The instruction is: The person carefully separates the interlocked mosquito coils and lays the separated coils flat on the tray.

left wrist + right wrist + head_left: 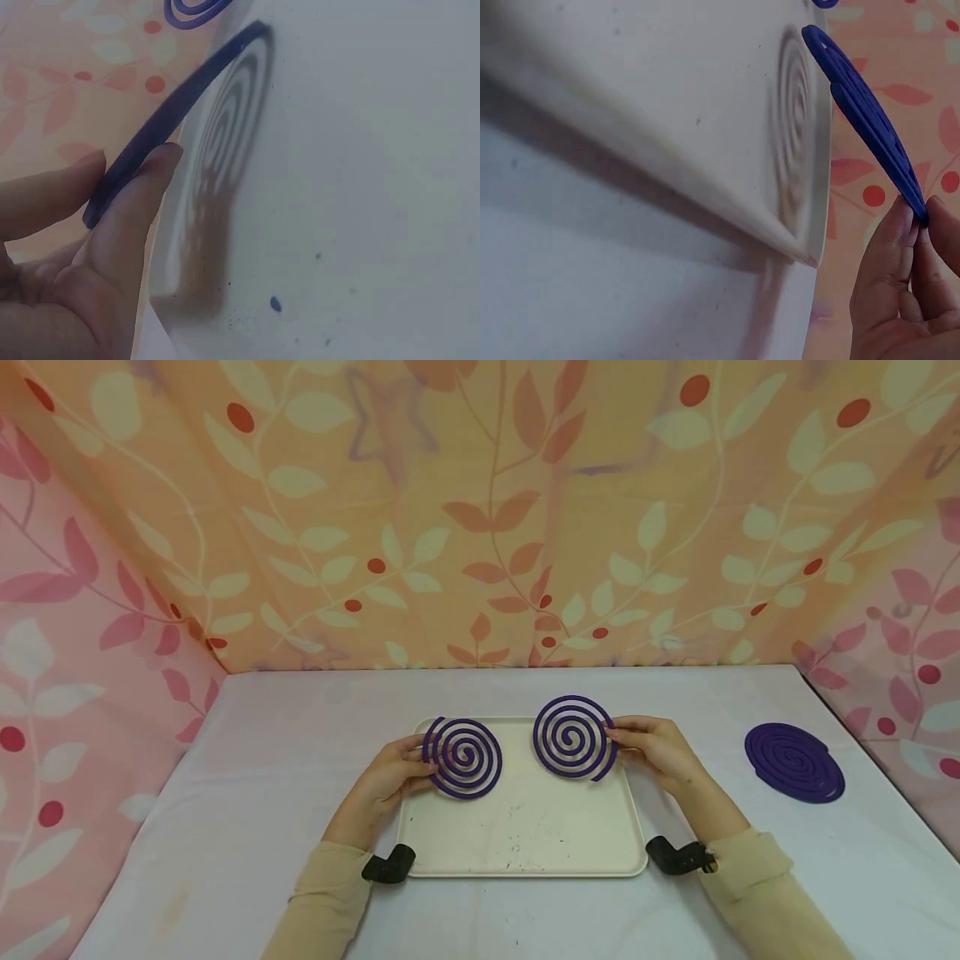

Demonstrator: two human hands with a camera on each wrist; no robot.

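Two dark purple spiral coils, shaped like mosquito coils, are held up over a cream tray (pixel 525 843). My left hand (pixel 392 774) pinches the left mosquito coil (pixel 467 755) at its outer edge between thumb and fingers. In the left wrist view that coil (pixel 176 112) appears nearly edge-on, its shadow falling on the tray. With thumb and fingertips, my right hand (pixel 654 745) pinches the right mosquito coil (pixel 572 737) by its outer rim. Seen in the right wrist view, this coil (pixel 870 120) is tilted above the tray's far edge and casts a spiral shadow.
A denser stack of purple coils (pixel 795 762) lies on the white tablecloth (pixel 697 693) at the right. Small dark crumbs dot the tray. A patterned curtain (pixel 480 527) rises behind the table, with pink fabric at both sides. Black wrist pieces (pixel 390 865) sit near the tray's corners.
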